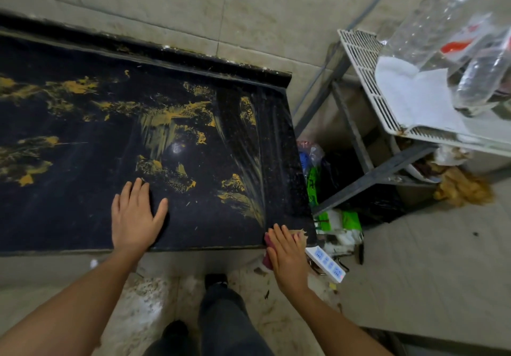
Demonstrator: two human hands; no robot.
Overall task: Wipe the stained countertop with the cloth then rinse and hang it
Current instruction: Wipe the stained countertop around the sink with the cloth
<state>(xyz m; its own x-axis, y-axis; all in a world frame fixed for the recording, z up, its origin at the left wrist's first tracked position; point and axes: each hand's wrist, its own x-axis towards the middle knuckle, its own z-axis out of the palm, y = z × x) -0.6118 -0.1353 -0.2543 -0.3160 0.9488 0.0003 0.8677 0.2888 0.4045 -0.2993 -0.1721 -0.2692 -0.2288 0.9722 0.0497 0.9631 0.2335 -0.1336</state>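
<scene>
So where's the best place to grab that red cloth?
Probably the flap of the cloth that hangs over the front edge of the countertop, near its right corner. Come from the front and below and pinch it there. The rest lies flat under the right hand, so only that hanging part seems to have two free sides.

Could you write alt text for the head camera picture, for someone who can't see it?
A person's right hand presses a red cloth on the near right corner of a black countertop smeared with yellow stains; the left hand rests flat on it.
</scene>
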